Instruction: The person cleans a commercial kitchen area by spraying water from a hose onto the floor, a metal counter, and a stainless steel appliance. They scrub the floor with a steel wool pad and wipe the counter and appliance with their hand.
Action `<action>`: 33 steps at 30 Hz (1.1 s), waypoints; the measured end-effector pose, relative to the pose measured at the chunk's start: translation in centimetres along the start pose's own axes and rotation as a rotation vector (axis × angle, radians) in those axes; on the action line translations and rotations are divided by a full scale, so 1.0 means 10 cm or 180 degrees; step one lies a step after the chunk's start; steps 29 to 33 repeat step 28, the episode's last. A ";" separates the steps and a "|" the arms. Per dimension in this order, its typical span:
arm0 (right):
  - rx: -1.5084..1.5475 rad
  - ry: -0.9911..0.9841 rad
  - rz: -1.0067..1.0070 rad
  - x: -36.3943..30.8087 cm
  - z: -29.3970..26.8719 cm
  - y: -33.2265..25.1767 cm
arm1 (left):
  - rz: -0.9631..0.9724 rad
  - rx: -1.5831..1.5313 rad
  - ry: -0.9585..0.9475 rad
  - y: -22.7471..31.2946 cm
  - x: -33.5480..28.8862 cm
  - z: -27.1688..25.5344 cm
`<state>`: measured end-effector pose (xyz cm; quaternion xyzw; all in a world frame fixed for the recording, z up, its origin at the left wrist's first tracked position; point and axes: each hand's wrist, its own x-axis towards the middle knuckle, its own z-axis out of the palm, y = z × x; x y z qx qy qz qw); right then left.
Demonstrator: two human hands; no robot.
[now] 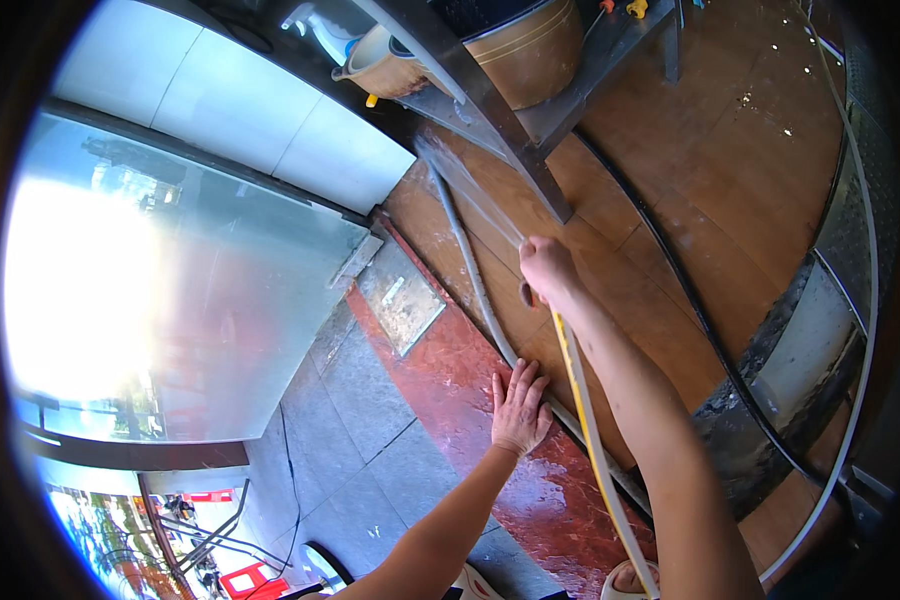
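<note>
My right hand point(548, 268) is closed around the end of a yellow-and-white hose point(584, 425), which runs back under my right forearm. A fan of water point(478, 198) sprays from its end toward the far corner beside the shelf. My left hand point(521, 408) lies with fingers spread at the edge of the red stone threshold point(450, 385). Its fingertips rest at a grey pipe or hose point(462, 245), which stretches along the wet brown tiled floor point(630, 300). Whether that hand presses on the pipe or just beside it, I cannot tell.
A metal rack point(545, 185) holds a large brown pot point(525, 55) and a smaller clay pot point(375, 65). A black hose point(675, 265) curves across the floor on the right, near a pale hose point(865, 220). A frosted glass door point(200, 290) stands left, above grey tiles point(360, 410).
</note>
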<state>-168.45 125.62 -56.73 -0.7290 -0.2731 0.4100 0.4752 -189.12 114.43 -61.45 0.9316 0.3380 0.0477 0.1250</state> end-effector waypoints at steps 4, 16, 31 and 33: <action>-0.0275 -0.0034 -0.0180 0.20 0.05 -0.21 | -0.0005 -0.0047 -0.0019 -0.01 0.00 0.00; 0.0937 -0.0116 0.0032 0.33 0.50 -0.27 | -0.0113 -0.0003 -0.0079 -0.03 0.00 0.03; 0.3014 -0.0929 0.1000 0.54 0.71 -0.28 | -0.0276 0.0324 -0.0493 -0.07 -0.01 0.10; 0.3014 -0.0929 0.1000 0.54 0.71 -0.28 | -0.0276 0.0324 -0.0493 -0.07 -0.01 0.10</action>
